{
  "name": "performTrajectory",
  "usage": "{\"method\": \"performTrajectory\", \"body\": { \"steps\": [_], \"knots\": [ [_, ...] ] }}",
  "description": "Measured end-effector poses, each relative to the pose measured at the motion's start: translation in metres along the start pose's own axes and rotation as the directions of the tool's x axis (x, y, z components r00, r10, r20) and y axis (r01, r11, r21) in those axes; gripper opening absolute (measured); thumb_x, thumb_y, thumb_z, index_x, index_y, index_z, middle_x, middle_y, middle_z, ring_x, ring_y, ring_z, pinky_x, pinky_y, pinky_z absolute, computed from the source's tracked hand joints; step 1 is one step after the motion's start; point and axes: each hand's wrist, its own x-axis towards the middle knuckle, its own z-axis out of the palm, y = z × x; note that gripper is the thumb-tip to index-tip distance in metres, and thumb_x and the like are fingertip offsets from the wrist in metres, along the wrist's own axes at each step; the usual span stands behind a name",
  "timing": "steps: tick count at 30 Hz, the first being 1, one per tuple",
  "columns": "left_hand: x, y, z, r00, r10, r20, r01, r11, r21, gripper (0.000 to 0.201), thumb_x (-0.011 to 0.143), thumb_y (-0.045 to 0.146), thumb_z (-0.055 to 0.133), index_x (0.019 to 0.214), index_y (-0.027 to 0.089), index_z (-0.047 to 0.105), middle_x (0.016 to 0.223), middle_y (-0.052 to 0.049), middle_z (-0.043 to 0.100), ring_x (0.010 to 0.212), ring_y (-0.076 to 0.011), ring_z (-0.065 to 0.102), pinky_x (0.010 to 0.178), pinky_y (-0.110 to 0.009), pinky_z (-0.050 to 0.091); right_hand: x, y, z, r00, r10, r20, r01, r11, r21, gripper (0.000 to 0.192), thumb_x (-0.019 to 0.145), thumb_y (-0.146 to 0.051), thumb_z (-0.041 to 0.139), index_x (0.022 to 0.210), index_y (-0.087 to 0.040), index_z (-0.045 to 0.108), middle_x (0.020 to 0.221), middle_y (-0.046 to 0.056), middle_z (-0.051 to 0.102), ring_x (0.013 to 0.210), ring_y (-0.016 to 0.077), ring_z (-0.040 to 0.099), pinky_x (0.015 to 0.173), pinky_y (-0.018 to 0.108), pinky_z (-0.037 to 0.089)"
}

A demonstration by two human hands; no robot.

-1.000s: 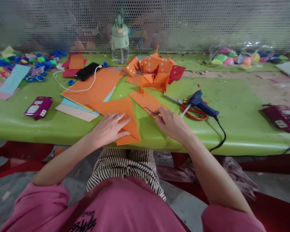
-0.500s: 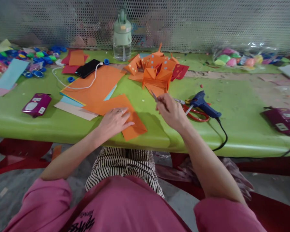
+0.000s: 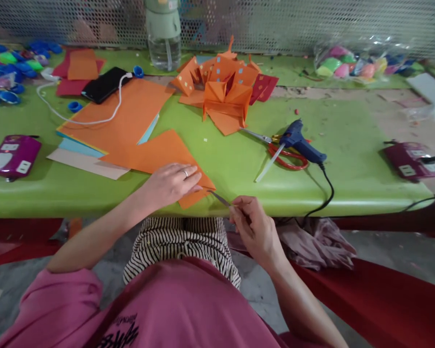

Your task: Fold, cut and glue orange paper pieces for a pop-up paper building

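Note:
My left hand (image 3: 172,183) lies flat, fingers apart, on a folded orange paper sheet (image 3: 159,152) at the near edge of the green table (image 3: 239,169). My right hand (image 3: 252,227) is at the table's front edge, pinching a thin metal tool (image 3: 219,198) whose tip points at the paper's near corner. A pile of folded orange paper shapes with small dots (image 3: 221,89) sits further back at the centre.
Red-handled scissors (image 3: 286,154) and a blue glue gun (image 3: 302,142) with a black cord lie to the right. A phone (image 3: 103,84) on a white cable rests on larger orange sheets (image 3: 119,113). A water bottle (image 3: 163,34), purple boxes (image 3: 10,154), bottle caps and a mesh wall stand around.
My right hand came down from over the table's middle to the front edge with the thin tool. My left hand stayed on the orange sheet. The view tilted down.

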Motion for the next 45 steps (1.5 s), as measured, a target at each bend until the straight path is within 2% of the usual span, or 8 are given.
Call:
{"method": "performTrajectory", "body": {
  "steps": [4,13,19,24,27,30,35,45],
  "knots": [
    [-0.003,0.005,-0.005,1.0,-0.004,0.002,0.004,1.0,-0.003,0.037,0.103,0.04,0.045,0.112,0.013,0.067,0.114,-0.01,0.075,0.101,-0.02,0.072,0.088,-0.032,0.057,-0.002,0.004,0.005,1.0,0.025,0.001,-0.025,0.999,-0.028,0.017,0.098,-0.04,0.047,0.098,-0.024,0.044,0.052,-0.009,0.049,0.04,0.0088,0.038,0.043,0.021,0.031],
    [-0.019,0.024,-0.009,0.996,-0.042,0.076,0.046,0.997,-0.063,0.045,0.099,0.046,0.049,0.132,0.017,0.061,0.133,-0.015,0.065,0.123,-0.0267,0.063,0.107,-0.041,0.05,-0.025,0.002,0.013,0.95,0.285,0.129,-0.313,0.862,0.398,0.028,0.096,-0.052,0.051,0.091,-0.026,0.039,0.048,-0.012,0.044,0.038,0.0074,0.034,0.038,0.02,0.028],
    [-0.026,0.027,-0.004,0.996,0.015,0.084,-0.008,0.997,-0.078,0.071,0.094,0.061,0.05,0.143,0.01,0.049,0.143,-0.022,0.055,0.133,-0.0353,0.054,0.113,-0.05,0.043,-0.016,-0.003,0.026,0.959,0.272,0.083,-0.273,0.797,0.539,0.026,0.097,-0.049,0.051,0.095,-0.028,0.037,0.052,-0.014,0.044,0.037,0.0069,0.032,0.037,0.019,0.027],
    [-0.031,0.03,-0.001,0.994,-0.001,0.109,0.008,0.998,-0.064,0.069,0.095,0.049,0.056,0.149,0.009,0.04,0.151,-0.023,0.047,0.139,-0.0362,0.047,0.118,-0.053,0.035,-0.012,0.003,0.026,0.996,0.03,-0.087,-0.025,0.998,0.058,0.023,0.095,-0.041,0.056,0.107,-0.024,0.047,0.069,-0.004,0.062,0.053,0.0119,0.056,0.05,0.023,0.042],
    [-0.032,0.032,0.0,0.993,-0.012,0.12,0.02,0.997,-0.071,0.066,0.097,0.045,0.053,0.15,0.01,0.038,0.152,-0.023,0.046,0.141,-0.0367,0.045,0.119,-0.054,0.034,-0.013,0.009,0.023,0.965,-0.182,-0.191,0.099,0.921,-0.376,0.014,0.097,-0.033,0.054,0.105,-0.022,0.058,0.081,0.004,0.073,0.069,0.0162,0.069,0.059,0.026,0.047],
    [-0.032,0.035,0.0,0.993,-0.025,0.112,0.032,0.998,-0.056,0.064,0.098,0.044,0.051,0.15,0.009,0.037,0.151,-0.024,0.047,0.141,-0.0379,0.044,0.118,-0.055,0.034,-0.013,0.013,0.02,0.898,-0.383,-0.217,0.178,0.767,-0.617,0.013,0.097,-0.025,0.056,0.104,-0.023,0.067,0.09,0.006,0.076,0.078,0.0173,0.071,0.069,0.027,0.052],
    [-0.033,0.039,0.001,0.995,-0.039,0.09,0.041,0.999,-0.02,0.063,0.099,0.041,0.05,0.151,0.007,0.036,0.15,-0.023,0.048,0.139,-0.0375,0.047,0.118,-0.054,0.036,-0.01,0.014,0.017,0.796,-0.572,-0.195,0.298,0.652,-0.697,0.019,0.091,-0.018,0.064,0.109,-0.022,0.071,0.087,0.005,0.077,0.071,0.0177,0.067,0.071,0.03,0.054],
    [-0.035,0.041,0.006,0.998,-0.051,0.021,0.053,0.996,-0.076,0.056,0.098,0.038,0.051,0.143,0.005,0.046,0.143,-0.02,0.057,0.137,-0.0327,0.049,0.118,-0.054,0.036,0.008,0.007,0.02,0.829,-0.527,-0.187,0.326,0.727,-0.605,0.011,0.093,-0.018,0.062,0.095,-0.023,0.072,0.084,0.004,0.077,0.075,0.0184,0.065,0.073,0.031,0.051]
  ]
}}
